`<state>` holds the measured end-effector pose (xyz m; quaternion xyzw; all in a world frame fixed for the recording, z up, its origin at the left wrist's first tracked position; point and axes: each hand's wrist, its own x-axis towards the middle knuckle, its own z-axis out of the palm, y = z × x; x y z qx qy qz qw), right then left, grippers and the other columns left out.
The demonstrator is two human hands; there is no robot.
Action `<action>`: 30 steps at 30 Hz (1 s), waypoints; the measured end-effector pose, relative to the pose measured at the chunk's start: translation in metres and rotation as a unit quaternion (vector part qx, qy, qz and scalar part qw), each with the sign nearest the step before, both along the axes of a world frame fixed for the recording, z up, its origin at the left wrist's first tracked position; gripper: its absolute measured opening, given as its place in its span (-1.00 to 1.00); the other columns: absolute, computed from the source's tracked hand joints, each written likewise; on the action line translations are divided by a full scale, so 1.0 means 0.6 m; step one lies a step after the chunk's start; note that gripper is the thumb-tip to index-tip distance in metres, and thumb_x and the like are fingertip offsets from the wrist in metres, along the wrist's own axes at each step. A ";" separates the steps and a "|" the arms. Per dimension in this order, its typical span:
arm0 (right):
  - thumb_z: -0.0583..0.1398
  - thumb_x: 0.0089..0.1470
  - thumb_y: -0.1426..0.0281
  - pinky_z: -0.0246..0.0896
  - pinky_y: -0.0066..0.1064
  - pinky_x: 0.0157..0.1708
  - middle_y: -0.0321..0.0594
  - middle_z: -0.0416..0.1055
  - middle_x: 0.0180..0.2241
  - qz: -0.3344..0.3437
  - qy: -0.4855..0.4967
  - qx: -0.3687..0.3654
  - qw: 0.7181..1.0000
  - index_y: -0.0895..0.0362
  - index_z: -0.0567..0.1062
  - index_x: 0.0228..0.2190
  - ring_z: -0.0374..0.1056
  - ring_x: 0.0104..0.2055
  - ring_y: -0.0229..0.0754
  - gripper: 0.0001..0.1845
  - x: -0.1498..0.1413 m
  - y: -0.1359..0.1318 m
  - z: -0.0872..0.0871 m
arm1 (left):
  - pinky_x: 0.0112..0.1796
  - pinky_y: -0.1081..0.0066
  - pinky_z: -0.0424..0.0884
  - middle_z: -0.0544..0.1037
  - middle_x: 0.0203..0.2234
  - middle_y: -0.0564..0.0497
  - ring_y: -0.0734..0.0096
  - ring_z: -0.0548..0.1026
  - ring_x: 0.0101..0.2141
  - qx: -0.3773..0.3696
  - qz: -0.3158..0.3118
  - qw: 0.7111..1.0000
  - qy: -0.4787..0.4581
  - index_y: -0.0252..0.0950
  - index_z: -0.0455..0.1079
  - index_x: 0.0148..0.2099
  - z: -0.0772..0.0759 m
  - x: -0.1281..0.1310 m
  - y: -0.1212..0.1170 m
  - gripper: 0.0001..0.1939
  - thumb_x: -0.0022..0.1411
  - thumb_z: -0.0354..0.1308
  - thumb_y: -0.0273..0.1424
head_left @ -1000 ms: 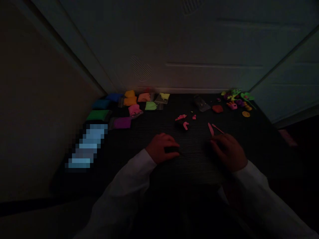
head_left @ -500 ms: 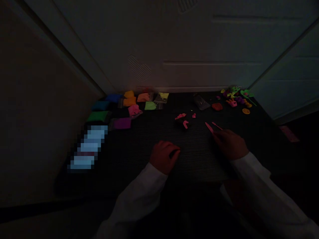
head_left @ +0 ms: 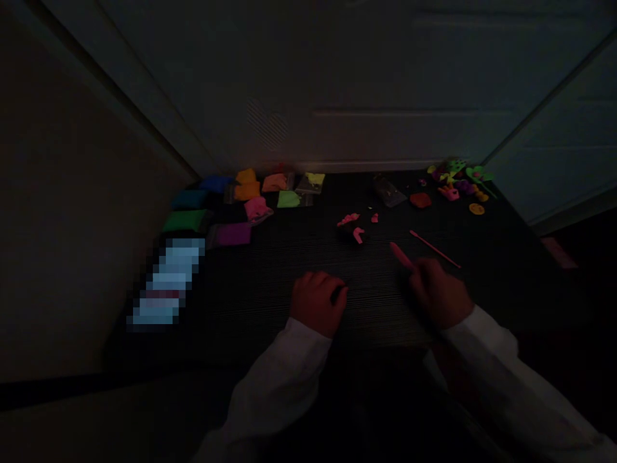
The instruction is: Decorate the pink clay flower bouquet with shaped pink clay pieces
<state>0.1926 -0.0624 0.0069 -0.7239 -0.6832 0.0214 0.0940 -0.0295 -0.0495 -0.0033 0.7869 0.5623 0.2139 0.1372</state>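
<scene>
The scene is very dark. My right hand is closed on a flat pink modelling tool whose tip points up and left over the black ribbed mat. A thin pink stick lies on the mat just beyond that hand. My left hand rests on the mat with fingers curled round a small dark thing I cannot make out. Small pink clay pieces on a dark lump lie ahead, between the two hands.
Several coloured clay packets lie at the back left. Small clay figures, a red lump and a clear bag sit at the back right. A blurred-out object lies left. A white panelled wall stands behind.
My right hand has lifted the flat pink tool and drawn back toward me, leaving the thin stick on the mat. The left hand has pulled back slightly and stays curled.
</scene>
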 end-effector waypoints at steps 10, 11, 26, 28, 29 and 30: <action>-0.09 0.14 0.37 0.17 -0.47 -0.41 -0.21 0.45 -0.39 0.223 0.039 -0.006 0.974 0.14 0.33 -0.14 0.37 -0.40 -0.26 -0.68 -0.079 -0.041 -0.005 | -0.30 0.25 0.22 0.46 -0.42 -0.02 0.30 0.34 -0.35 0.014 -0.010 1.000 0.023 -0.25 0.39 -0.34 -0.001 0.003 0.000 -0.81 0.10 -0.02 -0.32; -0.08 0.13 0.37 0.16 -0.46 -0.41 -0.21 0.46 -0.40 0.221 0.033 -0.008 0.975 0.14 0.34 -0.14 0.37 -0.41 -0.26 -0.68 -0.077 -0.041 -0.005 | -0.31 0.25 0.22 0.46 -0.42 -0.03 0.29 0.34 -0.35 0.014 -0.010 1.000 0.024 -0.25 0.39 -0.34 0.000 0.004 -0.001 -0.81 0.10 -0.02 -0.32; -0.09 0.12 0.37 0.12 -0.43 -0.48 -0.24 0.47 -0.36 0.224 -0.021 -0.026 0.974 0.11 0.38 -0.19 0.38 -0.44 -0.24 -0.69 -0.086 -0.035 -0.001 | -0.30 0.24 0.21 0.46 -0.38 -0.03 0.27 0.33 -0.32 0.014 -0.019 0.999 0.032 -0.23 0.38 -0.24 0.001 0.009 -0.001 -0.77 0.11 -0.04 -0.32; -0.09 0.12 0.36 0.12 -0.42 -0.49 -0.25 0.47 -0.35 0.217 -0.026 -0.030 0.975 0.10 0.38 -0.20 0.39 -0.44 -0.23 -0.70 -0.090 -0.033 0.001 | -0.30 0.24 0.21 0.46 -0.38 -0.03 0.28 0.33 -0.32 0.009 -0.021 0.999 0.037 -0.23 0.38 -0.24 0.002 0.009 -0.001 -0.77 0.12 -0.06 -0.32; -0.08 0.12 0.36 0.13 -0.42 -0.49 -0.25 0.47 -0.35 0.214 -0.026 -0.030 0.976 0.10 0.37 -0.20 0.39 -0.44 -0.23 -0.70 -0.090 -0.033 0.002 | -0.30 0.24 0.21 0.46 -0.38 -0.03 0.28 0.33 -0.32 0.007 -0.020 0.999 0.040 -0.23 0.38 -0.24 0.002 0.009 0.000 -0.77 0.12 -0.06 -0.33; -0.08 0.12 0.36 0.14 -0.42 -0.49 -0.25 0.47 -0.34 0.214 -0.023 -0.031 0.976 0.09 0.37 -0.19 0.39 -0.43 -0.23 -0.70 -0.090 -0.033 0.002 | -0.30 0.24 0.21 0.46 -0.39 -0.03 0.28 0.33 -0.33 0.007 -0.020 0.999 0.041 -0.23 0.39 -0.25 0.003 0.009 0.000 -0.77 0.12 -0.06 -0.33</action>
